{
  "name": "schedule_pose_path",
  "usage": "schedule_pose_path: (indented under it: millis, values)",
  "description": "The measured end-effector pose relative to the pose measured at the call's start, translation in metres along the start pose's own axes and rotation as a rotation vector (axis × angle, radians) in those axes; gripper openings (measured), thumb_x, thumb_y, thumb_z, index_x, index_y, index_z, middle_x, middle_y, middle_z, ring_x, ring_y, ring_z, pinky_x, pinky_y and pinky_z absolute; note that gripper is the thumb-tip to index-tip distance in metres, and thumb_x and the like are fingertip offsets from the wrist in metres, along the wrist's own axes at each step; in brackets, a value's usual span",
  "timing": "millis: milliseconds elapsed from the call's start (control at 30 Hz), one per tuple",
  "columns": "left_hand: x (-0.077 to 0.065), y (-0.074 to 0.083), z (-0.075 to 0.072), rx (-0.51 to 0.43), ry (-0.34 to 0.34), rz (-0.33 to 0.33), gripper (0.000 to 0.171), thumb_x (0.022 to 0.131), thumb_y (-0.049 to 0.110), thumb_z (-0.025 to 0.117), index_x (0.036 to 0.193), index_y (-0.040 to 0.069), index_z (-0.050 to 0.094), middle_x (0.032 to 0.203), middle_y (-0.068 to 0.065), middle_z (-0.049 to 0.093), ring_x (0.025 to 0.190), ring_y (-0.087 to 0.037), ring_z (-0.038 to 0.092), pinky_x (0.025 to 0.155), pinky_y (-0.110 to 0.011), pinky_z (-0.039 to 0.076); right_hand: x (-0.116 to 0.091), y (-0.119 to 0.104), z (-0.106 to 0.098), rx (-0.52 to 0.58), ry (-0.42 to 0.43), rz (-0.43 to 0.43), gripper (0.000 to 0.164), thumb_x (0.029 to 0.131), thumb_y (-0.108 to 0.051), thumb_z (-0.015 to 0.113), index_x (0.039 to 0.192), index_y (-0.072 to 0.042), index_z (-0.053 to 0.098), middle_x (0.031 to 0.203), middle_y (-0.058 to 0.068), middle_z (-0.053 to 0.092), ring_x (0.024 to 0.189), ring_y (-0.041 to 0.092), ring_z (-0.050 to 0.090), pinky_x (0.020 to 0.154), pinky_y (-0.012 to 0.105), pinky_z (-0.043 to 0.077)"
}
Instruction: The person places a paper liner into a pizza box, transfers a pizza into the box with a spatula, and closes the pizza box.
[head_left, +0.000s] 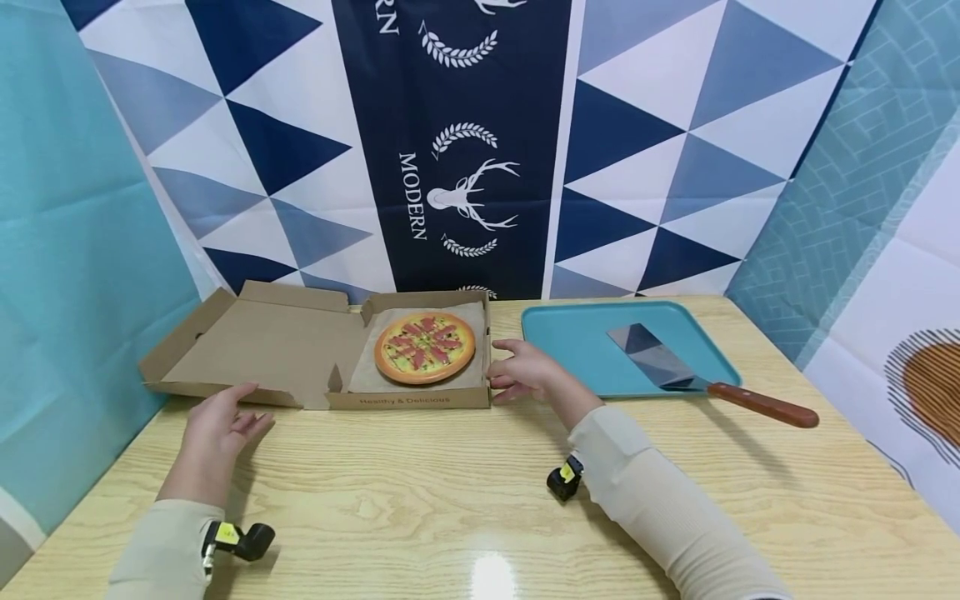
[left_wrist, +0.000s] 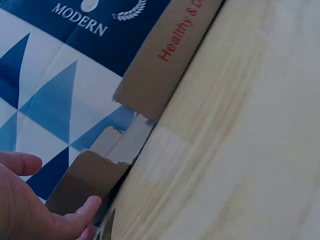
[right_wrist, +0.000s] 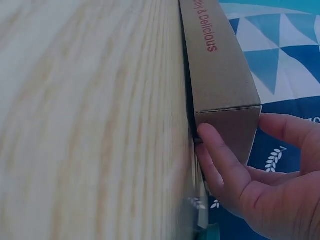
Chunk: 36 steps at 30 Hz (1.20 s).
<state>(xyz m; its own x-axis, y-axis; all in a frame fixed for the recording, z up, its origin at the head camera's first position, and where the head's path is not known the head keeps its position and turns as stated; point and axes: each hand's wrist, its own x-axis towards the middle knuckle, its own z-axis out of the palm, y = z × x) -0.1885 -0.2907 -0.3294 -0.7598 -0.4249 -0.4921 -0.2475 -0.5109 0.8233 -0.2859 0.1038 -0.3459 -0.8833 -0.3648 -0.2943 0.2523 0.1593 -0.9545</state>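
Observation:
An open cardboard pizza box lies on the table, its lid folded out flat to the left. Inside the box, a round pizza with red topping strips rests on a sheet of parchment paper. My left hand is at the lid's front edge, fingers relaxed and apart; in the left wrist view its fingertips are right by the torn-looking front flap. At the box's right end, my right hand touches the side wall, its fingers spread from the lower edge to the upper edge.
A blue tray sits right of the box. Across it lies a metal spatula with a brown handle reaching past the tray's front rim. Patterned cloth hangs behind the wooden table.

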Motion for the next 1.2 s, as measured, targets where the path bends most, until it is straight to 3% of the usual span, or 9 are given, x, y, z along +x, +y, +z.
schedule_pose_path:
  millis: [67,167,333,500,633,900,1067,1200]
  values:
    - [0.001,0.003,0.0,-0.067,0.009,0.002,0.092,0.097,0.017,0.058,0.155,0.03,-0.012,0.161,-0.001,-0.012,0.145,-0.021,0.013,0.103,-0.028,0.042,0.0,0.0,-0.001,0.013,-0.012,-0.002,0.073,0.092,0.004,0.055,0.154,-0.003,0.019,0.131,0.031,0.047,0.105,0.036,0.059,0.08,0.048,0.058]
    - [0.003,0.005,0.0,-0.136,0.012,0.015,0.095,0.097,0.018,0.056,0.152,0.034,-0.02,0.161,-0.002,-0.009,0.146,-0.019,0.008,0.107,-0.031,0.037,-0.001,0.0,-0.002,0.031,-0.031,-0.006,0.072,0.093,0.005,0.055,0.155,-0.003,0.018,0.137,0.031,0.044,0.112,0.039,0.057,0.081,0.048,0.058]
    - [0.008,0.008,-0.001,-0.231,0.016,0.026,0.101,0.097,0.019,0.056,0.146,0.042,-0.028,0.16,0.002,-0.008,0.145,-0.017,0.01,0.111,-0.036,0.03,-0.001,0.0,-0.004,0.067,-0.03,0.009,0.072,0.093,0.006,0.056,0.155,-0.006,0.02,0.143,0.028,0.041,0.12,0.042,0.053,0.084,0.048,0.057]
    - [0.014,0.011,-0.002,-0.299,0.027,0.002,0.102,0.095,0.018,0.061,0.147,0.048,-0.023,0.16,0.01,-0.002,0.143,-0.015,0.016,0.112,-0.039,0.027,0.0,0.003,-0.003,0.109,-0.009,0.026,0.072,0.093,0.007,0.057,0.155,-0.008,0.024,0.14,0.028,0.045,0.118,0.041,0.054,0.084,0.049,0.056]
    - [0.018,0.011,-0.005,-0.315,0.027,-0.014,0.098,0.096,0.016,0.058,0.148,0.048,-0.019,0.16,0.008,0.002,0.142,-0.015,0.019,0.111,-0.04,0.027,0.0,0.004,-0.001,0.134,-0.002,0.041,0.072,0.092,0.008,0.058,0.154,-0.009,0.025,0.141,0.027,0.044,0.12,0.04,0.053,0.085,0.049,0.056]
    - [0.023,0.009,-0.007,-0.332,0.04,-0.035,0.091,0.093,0.008,0.061,0.154,0.038,0.0,0.157,0.005,0.015,0.139,-0.012,0.027,0.106,-0.037,0.032,-0.002,0.005,0.002,0.13,0.007,0.048,0.07,0.093,0.007,0.057,0.154,-0.006,0.025,0.139,0.027,0.045,0.12,0.04,0.052,0.087,0.05,0.055]
    - [0.023,0.008,-0.006,-0.304,0.052,-0.002,0.087,0.09,0.005,0.066,0.155,0.034,0.014,0.153,0.009,0.022,0.137,-0.012,0.031,0.102,-0.036,0.04,-0.004,0.004,0.003,0.138,0.017,0.066,0.067,0.093,0.007,0.057,0.152,-0.004,0.028,0.134,0.027,0.048,0.116,0.039,0.054,0.086,0.05,0.055]
    - [0.022,0.01,-0.005,-0.242,0.02,0.042,0.093,0.09,0.007,0.067,0.156,0.033,0.008,0.156,0.008,0.019,0.138,-0.012,0.03,0.098,-0.033,0.044,-0.005,0.003,0.004,0.15,0.012,0.092,0.065,0.092,0.008,0.057,0.15,-0.002,0.029,0.129,0.027,0.051,0.109,0.036,0.058,0.083,0.05,0.057]
